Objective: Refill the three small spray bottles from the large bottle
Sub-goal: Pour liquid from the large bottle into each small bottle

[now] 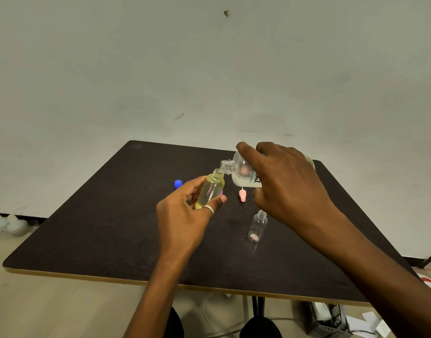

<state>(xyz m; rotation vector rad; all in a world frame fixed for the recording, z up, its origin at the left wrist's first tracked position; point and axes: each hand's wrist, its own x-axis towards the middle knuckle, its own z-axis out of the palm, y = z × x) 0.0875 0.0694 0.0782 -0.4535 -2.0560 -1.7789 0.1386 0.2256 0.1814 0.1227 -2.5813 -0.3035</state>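
Head camera is showing me a dark brown wooden table (pixel 100 235) standing against a pale wall, and both hands are working above its middle. The left hand (pixel 185 213), which is wearing a silver ring (pixel 209 210), is gripping a small clear plastic bottle with yellowish liquid (pixel 210 191) between thumb and fingers, holding it tilted with its open mouth pointing up and to the right. The right hand (pixel 285 184) is closing around a large translucent bottle with a printed label (pixel 242 173) from above and is holding it tipped almost flat, neck to the left. The open neck of the large bottle is meeting the mouth of the small one; I cannot tell if liquid is flowing. Whitish liquid is lying along the lower side of the large bottle. Another small clear plastic bottle, uncapped (pixel 257 226), is standing upright on the table just under the right wrist. A pink spray cap (pixel 242 195) is lying on the table between the two hands, below the large bottle. A blue cap (pixel 178 184) is sitting on the table to the left of the left hand's fingers. Something purple is peeking out behind the yellowish bottle, but it is too hidden for me to identify.
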